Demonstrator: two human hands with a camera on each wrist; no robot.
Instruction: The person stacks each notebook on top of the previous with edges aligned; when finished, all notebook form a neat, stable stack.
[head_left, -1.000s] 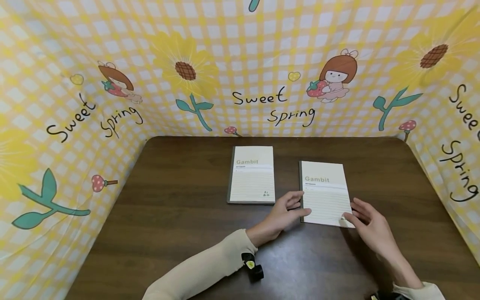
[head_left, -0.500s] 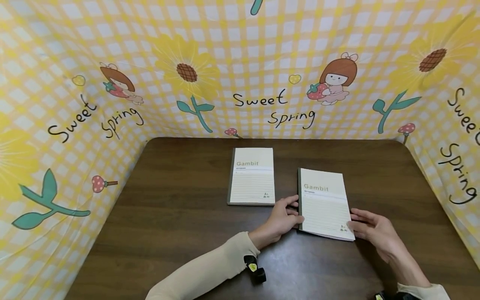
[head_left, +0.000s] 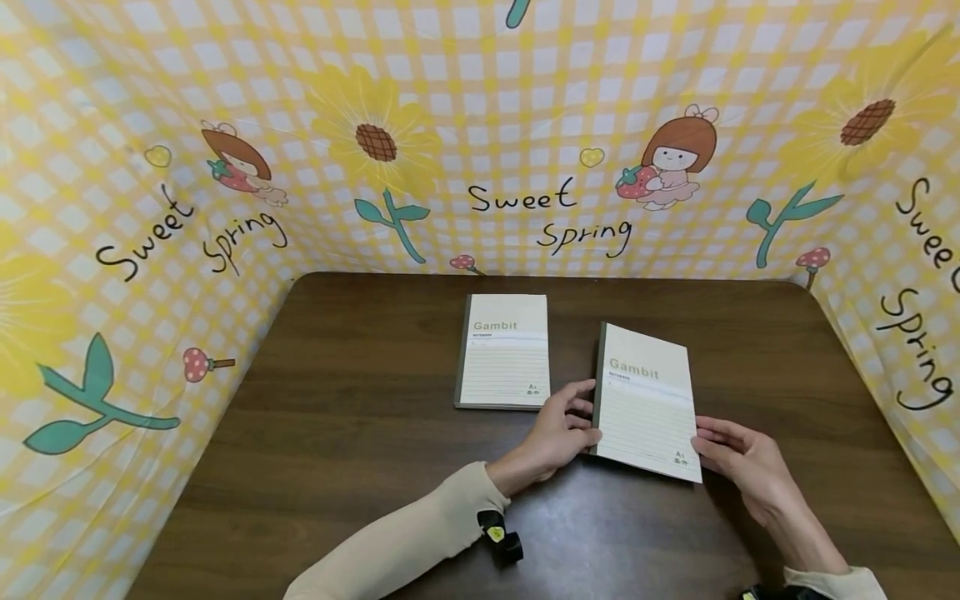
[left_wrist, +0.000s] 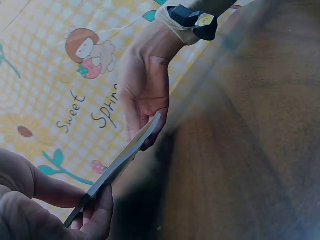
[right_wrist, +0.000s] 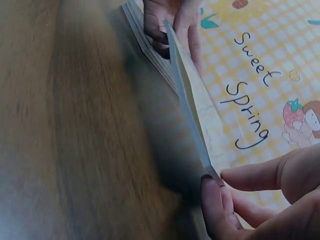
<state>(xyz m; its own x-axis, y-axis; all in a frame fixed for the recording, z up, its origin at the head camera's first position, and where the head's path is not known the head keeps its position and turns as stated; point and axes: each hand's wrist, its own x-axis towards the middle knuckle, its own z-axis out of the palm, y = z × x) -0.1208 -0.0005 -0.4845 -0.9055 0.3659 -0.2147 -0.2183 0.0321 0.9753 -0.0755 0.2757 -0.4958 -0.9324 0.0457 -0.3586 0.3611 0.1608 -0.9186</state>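
Both hands hold a white notebook [head_left: 647,408] marked "Gambit", with a dark spine on its left. My left hand [head_left: 558,429] pinches the spine side near the lower corner, thumb on the cover. On the opposite edge, my right hand [head_left: 750,471] pinches with thumb and fingers. The held notebook [right_wrist: 187,92] appears edge-on in the right wrist view, raised over the table and tilted, its cover slightly parted from the pages. A matching notebook [head_left: 504,358] lies flat just left of it; its layered edge [right_wrist: 155,60] shows thick from the side, like a pile.
A dark brown wooden table [head_left: 337,375] carries everything. Yellow checked cloth [head_left: 510,108] with flowers and "Sweet Spring" lettering walls it in at the back and both sides. A black wrist camera [head_left: 498,537] is strapped at the left sleeve.
The right notebook was flat on the table; it came toward me, then lifted and tilted, now gripped at both edges. The left notebook stays put.
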